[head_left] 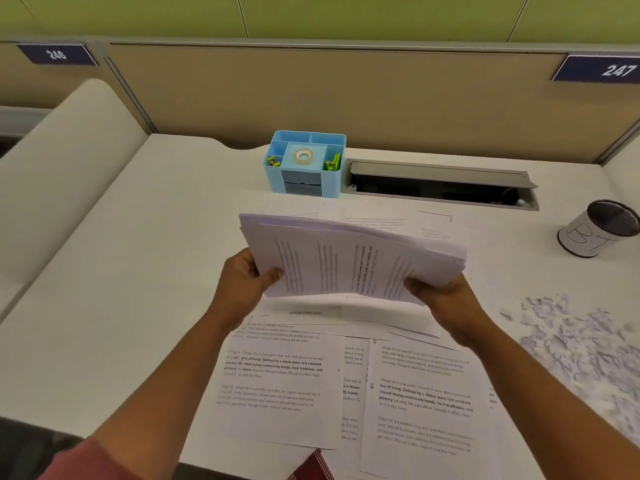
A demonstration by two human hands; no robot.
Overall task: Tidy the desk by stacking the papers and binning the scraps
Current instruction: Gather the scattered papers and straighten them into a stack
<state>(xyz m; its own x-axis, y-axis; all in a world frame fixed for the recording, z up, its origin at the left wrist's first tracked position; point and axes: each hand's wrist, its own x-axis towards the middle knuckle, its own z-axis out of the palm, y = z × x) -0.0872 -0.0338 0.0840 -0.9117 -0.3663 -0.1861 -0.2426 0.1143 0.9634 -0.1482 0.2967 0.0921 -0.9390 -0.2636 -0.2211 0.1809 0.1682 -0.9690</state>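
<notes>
A thick stack of printed papers (346, 258) is held above the white desk (138, 271), tilted toward me. My left hand (246, 282) grips its left near corner, thumb on top. My right hand (440, 296) grips the right near corner. Several loose printed sheets (284, 386) lie spread on the desk below my hands, overlapping one another, and more sheets (391, 220) lie beyond the stack. A heap of torn paper scraps (581, 344) covers the desk at the right. A small round bin (599, 226) with a dark inside stands at the far right.
A blue desk organiser (304, 168) holding tape and clips stands at the back centre. Beside it is an open cable hatch (443, 185) in the desk. A beige partition (346, 98) closes the back. A cream divider (69, 161) borders the left side.
</notes>
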